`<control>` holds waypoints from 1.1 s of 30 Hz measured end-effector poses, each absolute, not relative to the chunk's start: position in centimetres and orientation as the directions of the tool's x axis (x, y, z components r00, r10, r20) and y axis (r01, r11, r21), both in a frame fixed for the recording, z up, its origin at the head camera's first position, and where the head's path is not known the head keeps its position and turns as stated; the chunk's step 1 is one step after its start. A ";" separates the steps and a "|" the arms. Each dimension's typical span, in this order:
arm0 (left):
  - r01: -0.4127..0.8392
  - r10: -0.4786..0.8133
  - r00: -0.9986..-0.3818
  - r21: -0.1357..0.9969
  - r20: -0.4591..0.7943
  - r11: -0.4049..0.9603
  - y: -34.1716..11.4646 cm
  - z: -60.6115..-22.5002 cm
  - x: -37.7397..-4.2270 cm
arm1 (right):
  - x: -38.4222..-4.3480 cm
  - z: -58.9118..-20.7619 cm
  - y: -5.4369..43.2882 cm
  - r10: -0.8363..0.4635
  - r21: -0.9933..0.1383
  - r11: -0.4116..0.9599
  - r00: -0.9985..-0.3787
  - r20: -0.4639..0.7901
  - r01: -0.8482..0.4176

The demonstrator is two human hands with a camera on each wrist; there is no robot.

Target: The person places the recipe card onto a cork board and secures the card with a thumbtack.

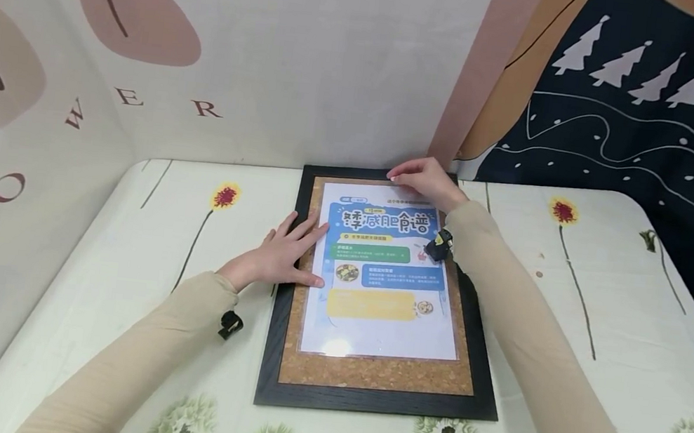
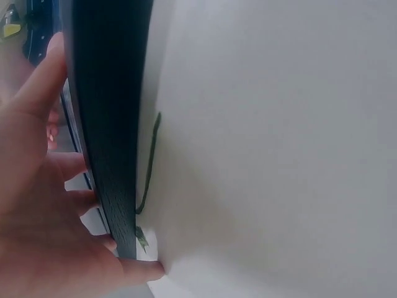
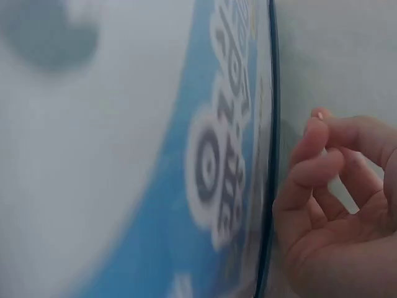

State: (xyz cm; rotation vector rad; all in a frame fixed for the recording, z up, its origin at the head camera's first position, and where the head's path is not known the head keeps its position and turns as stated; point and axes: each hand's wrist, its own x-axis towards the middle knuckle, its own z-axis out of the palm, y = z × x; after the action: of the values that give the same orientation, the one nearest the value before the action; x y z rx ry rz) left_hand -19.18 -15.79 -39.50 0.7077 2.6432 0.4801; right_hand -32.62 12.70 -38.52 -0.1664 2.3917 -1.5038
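A cork board (image 1: 374,376) in a black wooden frame (image 1: 375,401) lies on the table. On the cork rests a printed sheet (image 1: 366,335) with a blue heading and green, blue and yellow boxes; its surface is glossy. My left hand (image 1: 276,255) spreads its fingers over the frame's left side, fingertips and thumb at the sheet's left edge. At the top edge of the board, my right hand (image 1: 429,183) pinches a small white thing (image 3: 319,116) between thumb and forefinger. Most of it is hidden by the fingertips, and I cannot tell its kind.
A tablecloth (image 1: 555,408) printed with flowers covers the table. Behind the board, a pale curtain (image 1: 313,58) meets the table's back edge, with a dark tree-patterned part (image 1: 635,134) at the right. A small black clip (image 1: 230,324) hangs at the left sleeve.
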 end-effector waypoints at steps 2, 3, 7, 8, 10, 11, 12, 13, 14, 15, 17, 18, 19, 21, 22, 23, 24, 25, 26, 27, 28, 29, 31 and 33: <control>0.406 0.531 -0.806 0.408 -0.261 0.817 -15.8 -39.5 -19.3 | -32.8 -38.8 12.3 -0.248 -0.889 0.447 -0.942 -0.228 0.098; 0.405 0.531 -0.805 0.409 -0.266 0.818 -15.8 -39.5 -19.3 | -32.8 -38.9 12.2 -0.239 -0.887 0.447 -0.940 -0.242 0.115; 0.396 0.531 -0.800 0.417 -0.281 0.818 -15.8 -39.4 -19.3 | -32.9 -39.0 11.4 -0.227 -0.893 0.419 -0.933 -0.278 0.164; 0.394 0.530 -0.799 0.418 -0.284 0.818 -15.8 -39.4 -19.3 | -33.0 -39.0 11.2 -0.228 -0.896 0.409 -0.931 -0.284 0.173; 0.390 0.528 -0.798 0.417 -0.291 0.821 -15.8 -39.3 -19.3 | -33.0 -38.9 10.9 -0.222 -0.898 0.394 -0.928 -0.299 0.196; 0.390 0.527 -0.797 0.417 -0.293 0.821 -15.7 -39.3 -19.3 | -33.1 -38.9 10.7 -0.215 -0.898 0.386 -0.925 -0.312 0.213; 0.390 0.527 -0.797 0.416 -0.294 0.822 -15.7 -39.3 -19.3 | -33.2 -38.9 10.6 -0.207 -0.897 0.379 -0.923 -0.323 0.228; 0.390 0.527 -0.797 0.415 -0.296 0.822 -15.7 -39.2 -19.3 | -33.2 -38.9 10.5 -0.197 -0.894 0.374 -0.922 -0.335 0.245; 0.391 0.528 -0.796 0.414 -0.296 0.822 -15.7 -39.2 -19.3 | -33.3 -38.9 10.4 -0.187 -0.892 0.367 -0.919 -0.348 0.263; 0.392 0.529 -0.795 0.413 -0.297 0.822 -15.8 -39.2 -19.3 | -33.3 -38.9 10.3 -0.179 -0.891 0.359 -0.916 -0.358 0.278; 0.393 0.532 -0.793 0.419 -0.297 0.819 -15.8 -39.2 -19.3 | -33.4 -38.9 10.1 -0.172 -0.889 0.349 -0.912 -0.373 0.298; 0.393 0.533 -0.792 0.420 -0.297 0.818 -15.9 -39.1 -19.4 | -33.4 -38.9 10.0 -0.169 -0.888 0.347 -0.911 -0.376 0.302; 0.392 0.534 -0.791 0.425 -0.297 0.816 -15.9 -39.1 -19.4 | -33.4 -38.9 9.9 -0.167 -0.887 0.345 -0.910 -0.380 0.307; 0.387 0.536 -0.789 0.437 -0.299 0.812 -16.0 -39.2 -19.4 | -33.3 -38.9 9.7 -0.161 -0.886 0.346 -0.911 -0.380 0.309; 0.384 0.537 -0.788 0.443 -0.300 0.810 -16.0 -39.2 -19.5 | -33.3 -38.9 9.7 -0.157 -0.885 0.348 -0.912 -0.380 0.308; 0.381 0.538 -0.787 0.448 -0.302 0.809 -16.0 -39.2 -19.5 | -33.2 -38.9 9.6 -0.154 -0.885 0.350 -0.913 -0.378 0.307; 0.380 0.539 -0.786 0.452 -0.303 0.807 -16.1 -39.2 -19.6 | -33.2 -38.9 9.6 -0.149 -0.883 0.354 -0.914 -0.378 0.307; 0.377 0.540 -0.784 0.456 -0.306 0.806 -16.1 -39.2 -19.6 | -33.1 -38.9 9.5 -0.145 -0.883 0.356 -0.915 -0.376 0.306; 0.375 0.540 -0.783 0.459 -0.309 0.806 -16.1 -39.3 -19.6 | -33.1 -38.8 9.5 -0.139 -0.880 0.361 -0.916 -0.377 0.307; 0.374 0.541 -0.782 0.461 -0.309 0.804 -16.1 -39.3 -19.7 | -33.0 -38.8 9.4 -0.133 -0.878 0.366 -0.916 -0.379 0.310; 0.373 0.541 -0.782 0.464 -0.310 0.804 -16.1 -39.3 -19.7 | -33.0 -38.8 9.4 -0.126 -0.875 0.370 -0.916 -0.381 0.313; 0.373 0.543 -0.781 0.466 -0.309 0.802 -16.2 -39.3 -19.7 | -32.9 -38.8 9.3 -0.120 -0.872 0.374 -0.916 -0.384 0.317; 0.373 0.544 -0.781 0.470 -0.307 0.800 -16.2 -39.4 -19.7 | -32.9 -38.8 9.2 -0.107 -0.867 0.376 -0.914 -0.391 0.327; 0.371 0.544 -0.782 0.475 -0.304 0.798 -16.2 -39.6 -19.7 | -32.9 -38.8 9.1 -0.095 -0.863 0.376 -0.913 -0.398 0.337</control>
State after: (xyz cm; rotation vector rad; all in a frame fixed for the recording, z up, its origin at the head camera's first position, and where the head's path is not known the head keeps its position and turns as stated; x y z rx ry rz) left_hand -19.73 -16.24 -39.56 0.6864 2.5551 0.5501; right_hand -32.87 9.06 -38.83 0.2103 2.2596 -1.5511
